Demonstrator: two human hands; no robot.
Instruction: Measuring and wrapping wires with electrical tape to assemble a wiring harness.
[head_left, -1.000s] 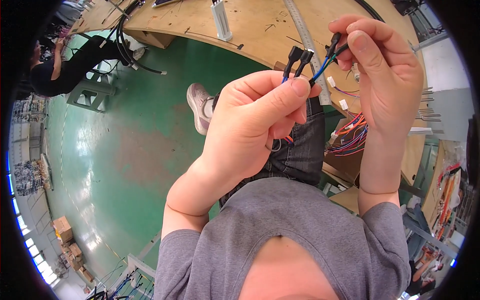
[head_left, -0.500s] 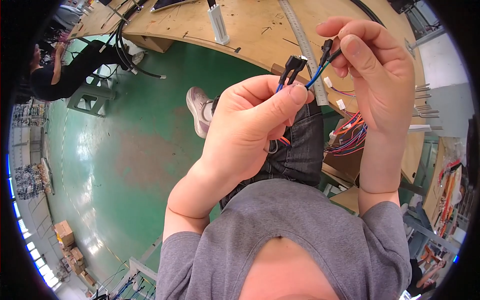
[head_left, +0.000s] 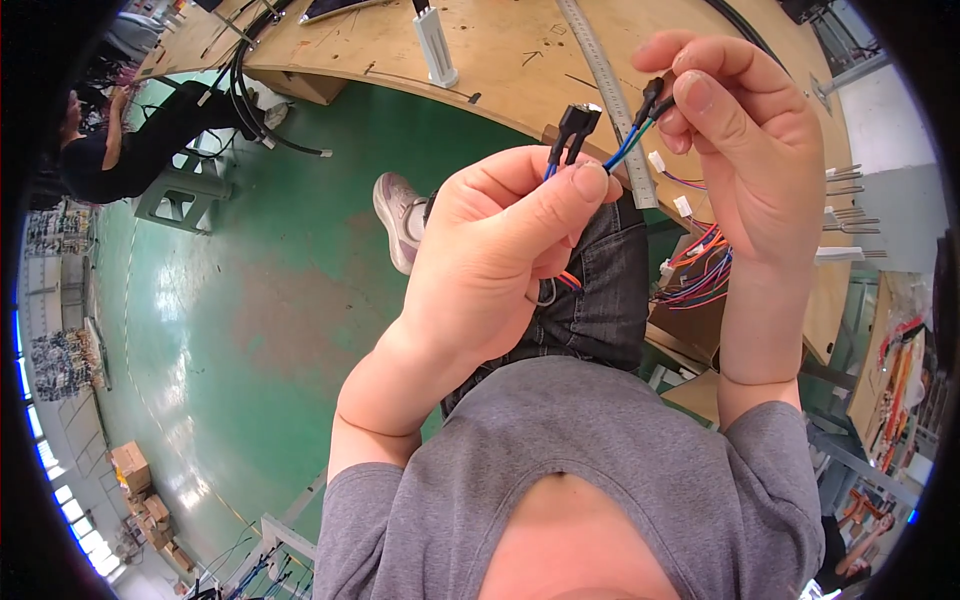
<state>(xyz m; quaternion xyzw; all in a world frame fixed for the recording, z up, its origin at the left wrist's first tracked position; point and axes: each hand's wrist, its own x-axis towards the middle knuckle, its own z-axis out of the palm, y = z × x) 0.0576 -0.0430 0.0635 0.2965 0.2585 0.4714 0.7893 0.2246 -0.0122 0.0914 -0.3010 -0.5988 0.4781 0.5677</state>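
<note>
Between the thumb and fingers of my left hand (head_left: pixel 510 230) a wire harness is pinched. Two black sleeved terminals (head_left: pixel 573 130) of it stand up above that grip. Blue and green wires (head_left: pixel 628 148) run from the left hand across to the right. My right hand (head_left: pixel 745 130) pinches the end of one wire, dark-sleeved, between thumb and forefinger. Another black terminal (head_left: pixel 650 92) on a blue wire sticks up beside the right fingertips. Orange and dark wires (head_left: pixel 570 281) hang out below my left hand.
A steel ruler (head_left: pixel 605 85) lies on the wooden bench (head_left: pixel 510 50), near a white upright holder (head_left: pixel 436 50). Bundled coloured wires with white plugs (head_left: pixel 705 265) hang by the bench edge at right. A person (head_left: pixel 100 140) sits far left beside a grey-green stool (head_left: pixel 185 190).
My left hand has shifted slightly left, and the terminals above it have tilted and moved left too. The right hand stays nearly in place, still pinching its wire end.
</note>
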